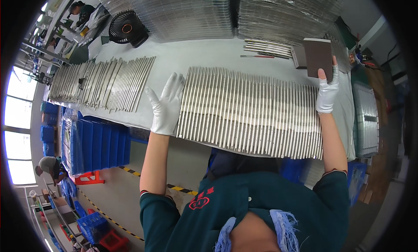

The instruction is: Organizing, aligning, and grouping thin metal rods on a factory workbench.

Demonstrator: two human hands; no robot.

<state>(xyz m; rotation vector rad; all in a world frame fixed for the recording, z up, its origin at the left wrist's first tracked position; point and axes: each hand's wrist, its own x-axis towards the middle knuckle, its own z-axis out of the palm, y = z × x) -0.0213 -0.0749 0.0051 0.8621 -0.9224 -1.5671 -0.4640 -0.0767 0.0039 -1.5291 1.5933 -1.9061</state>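
A wide row of shiny metal rods (252, 110) lies side by side on the grey-white table (191, 56). My left hand (167, 104), in a white glove, rests flat with fingers spread against the left end of that row. My right hand (327, 91), in a white glove with bare fingertips, grips a dark brown sanding block (318, 56) just beyond the right end of the rods.
A second row of rods (104, 83) lies to the left. Stacks of clear trays (226, 12), a black fan (127, 29) and a few loose rods (267, 48) sit at the back. Blue bins (100, 143) stand below the table's left. Other people work far left.
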